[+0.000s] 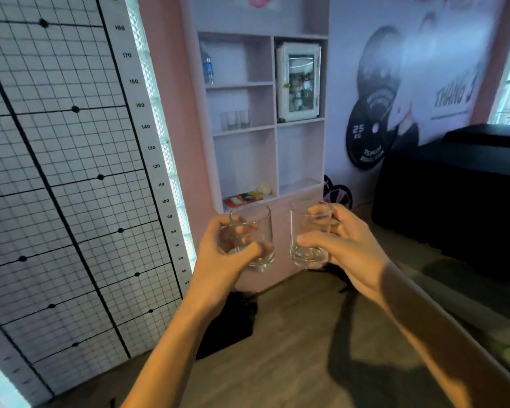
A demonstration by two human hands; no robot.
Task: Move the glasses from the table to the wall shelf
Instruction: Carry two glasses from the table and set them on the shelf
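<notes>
I see a height-chart grid panel [71, 172] filling the 9 o'clock side, its numbered scale running up the right edge. Left hand [221, 254] is at about 6 o'clock, just left of center, fingers wrapped closed around a clear tumbler [252, 237]; the glass is upright and held in the air. Just beside it, at 5 o'clock of center, the right hand [345, 245] grips a second clear tumbler [309, 234], also upright, thumb across the front. The two glasses are near each other, not touching.

Behind them at 12 o'clock is the pink wall shelf [265, 83]. Upper left cubby holds a water bottle [208, 67]. The cubby below it has a row of glasses [235, 119] already on the shelf board; blurry, I can't count them. Bottom left cubby has some small colored items [248, 197], too blurred to name. Upper right cubby holds a mini fridge [299, 82] with a glass door.

At 3 o'clock, a dark draped worktop [454, 187]. Wall poster with a weight plate [368, 136] behind it. Wood floor [292, 348] below both forearms.
</notes>
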